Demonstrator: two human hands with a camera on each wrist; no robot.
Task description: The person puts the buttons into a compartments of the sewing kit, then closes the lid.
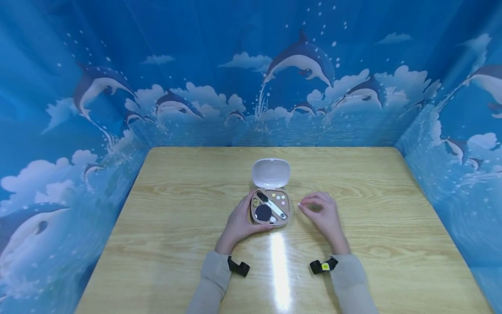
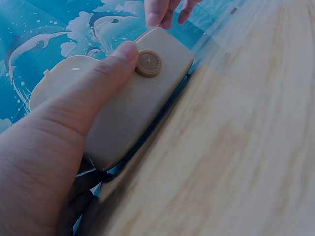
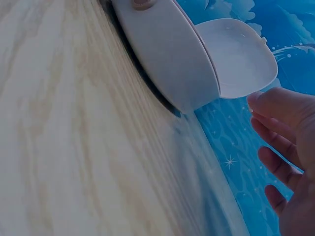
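A small beige sewing case (image 1: 280, 223) stands on the table with its whitish hinged lid (image 1: 271, 173) raised. My left hand (image 1: 239, 223) grips its left side, the thumb along the front wall beside a button-shaped catch (image 2: 149, 64). Inside lie a black-and-white slender tool (image 1: 277, 210) set diagonally, a round black disc (image 1: 263, 213), and several small pale buttons (image 1: 278, 197) at the upper right. Just right of the case, my right hand (image 1: 324, 214) pinches a tiny white piece (image 1: 300, 204) between thumb and forefinger; its exact kind is too small to tell.
The wood-grain table (image 1: 188, 218) reaches to blue dolphin-print curtains (image 1: 235, 74) at the back and sides. A bright light reflection (image 1: 279, 270) falls in front of the case. Each wrist carries a black camera strap (image 1: 239, 267).
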